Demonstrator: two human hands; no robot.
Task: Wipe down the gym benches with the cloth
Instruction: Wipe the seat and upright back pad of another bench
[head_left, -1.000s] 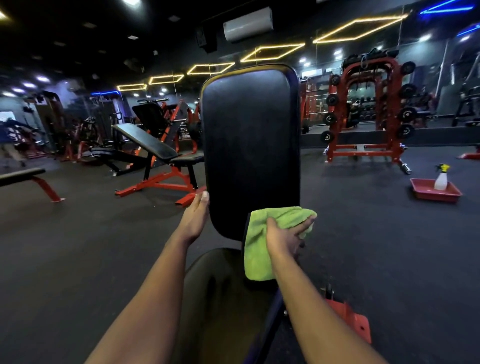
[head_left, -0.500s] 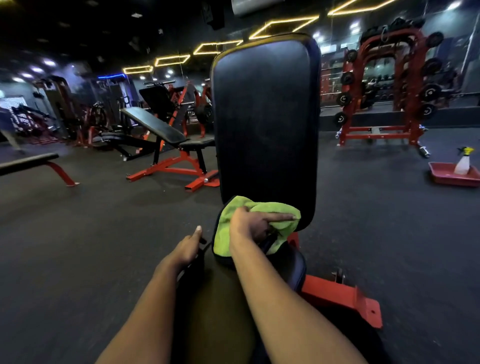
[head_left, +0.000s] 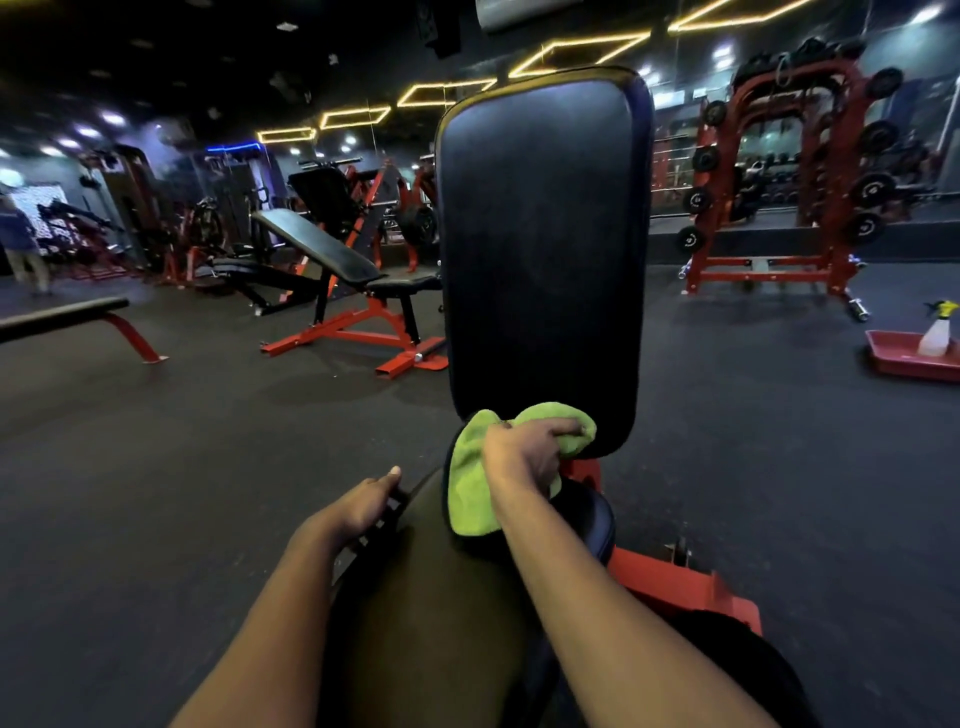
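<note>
One green cloth (head_left: 470, 483) sat at frame centre against the foot of the bench's back pad (head_left: 540, 249), grasped by the right hand (head_left: 524, 454). The left hand (head_left: 363, 506) rested unclenched on the seat (head_left: 431, 597) edge. At the right edge, one red tray (head_left: 898, 364) held one spray bottle (head_left: 937, 332).

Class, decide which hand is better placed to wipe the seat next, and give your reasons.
Right. The right hand grips the cloth at the backrest's lower edge, directly above the seat. The left hand is open, without a cloth, off to the side.
</note>
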